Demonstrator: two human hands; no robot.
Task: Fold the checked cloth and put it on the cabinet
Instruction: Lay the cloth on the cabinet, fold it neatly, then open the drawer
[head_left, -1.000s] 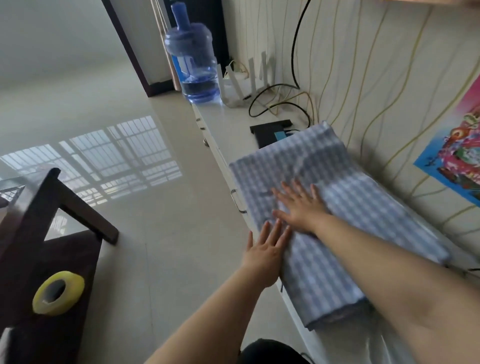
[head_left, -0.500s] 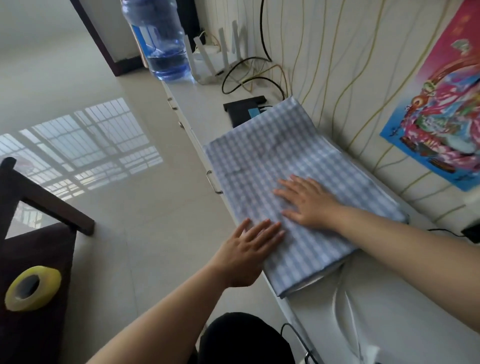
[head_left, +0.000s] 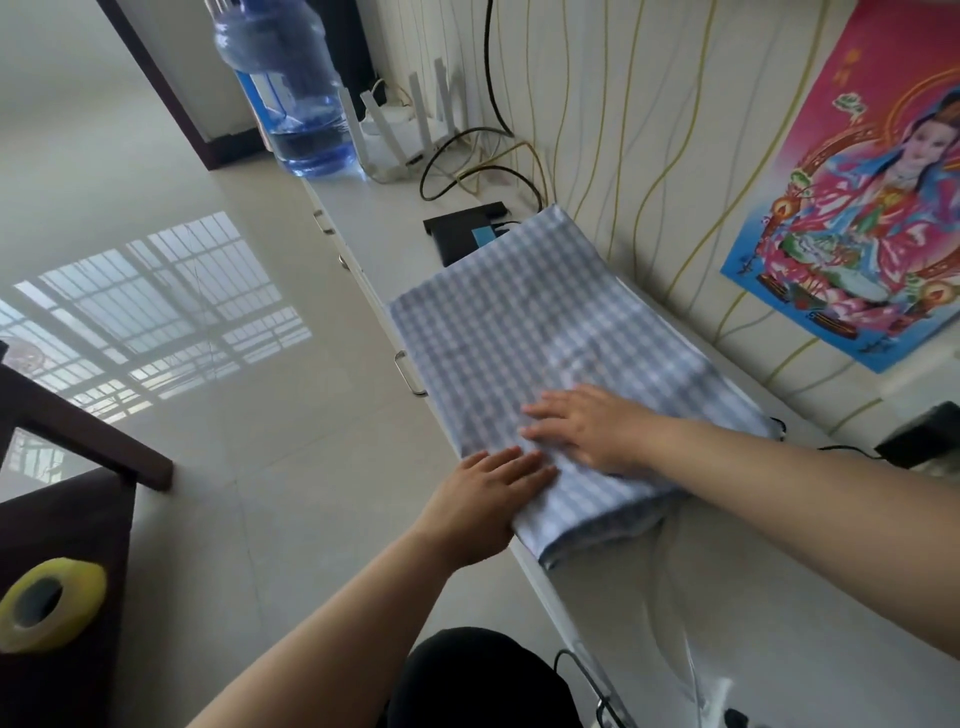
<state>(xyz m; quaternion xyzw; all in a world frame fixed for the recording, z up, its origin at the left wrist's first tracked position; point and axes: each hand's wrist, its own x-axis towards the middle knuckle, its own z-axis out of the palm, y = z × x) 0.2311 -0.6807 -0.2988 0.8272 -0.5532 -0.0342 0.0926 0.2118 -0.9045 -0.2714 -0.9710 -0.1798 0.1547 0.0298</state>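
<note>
The blue-and-white checked cloth (head_left: 519, 322) lies folded in a flat rectangle on top of the long white cabinet (head_left: 379, 234), its near edge overhanging the cabinet's front a little. My right hand (head_left: 587, 428) rests flat on the near part of the cloth, fingers spread and pointing left. My left hand (head_left: 485, 499) lies flat at the cloth's near left edge, by the cabinet's front, fingertips touching the fabric. Neither hand grips anything.
A big blue water bottle (head_left: 291, 93), a white router (head_left: 400, 135) with cables and a black box (head_left: 467, 234) stand on the cabinet beyond the cloth. A poster (head_left: 857, 197) hangs on the striped wall. A dark wooden table (head_left: 67, 571) with a yellow tape roll (head_left: 47, 608) is at left.
My right hand slid toward the near end of the cloth. My left hand stayed at the cloth's near left edge. The view shifted a little.
</note>
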